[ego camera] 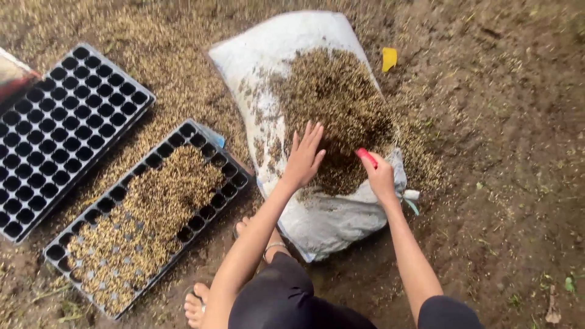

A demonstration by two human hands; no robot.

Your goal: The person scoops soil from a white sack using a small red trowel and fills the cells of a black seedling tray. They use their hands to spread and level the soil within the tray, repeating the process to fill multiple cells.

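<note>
A person squats on bare ground, both hands working at a heap of husk [335, 103] that lies on a white sack [286, 42] spread flat in the middle of the scene, far of the knees.

The husk looks dry, loose and very light: fine brown-gold flakes that would likely spill between the fingers and scatter at a touch, as the litter around the sack suggests. It probably offers no single place to grip; judged from its grain, it is best gathered by cupping or raking from the near edge of the heap, where it thins out over the sack. The sack itself appears soft and limp, creased at its near end.

The left hand [303, 157] is released, fingers straight and spread, palm down on the near edge of the heap; it grasps nothing. The right hand [380, 176] is clenched around a small red tool [366, 156], of which only the red end shows above the fist; its working end is hidden.

To the left lie two black cell trays. The nearer tray [228, 183] is mostly covered with husk, its edge cells still bare. The farther tray [73, 116], at far left, has bare cells. A yellow scrap [389, 58] lies on the soil just right of the sack's far end. A bare foot [196, 304] shows near the bottom edge.
</note>
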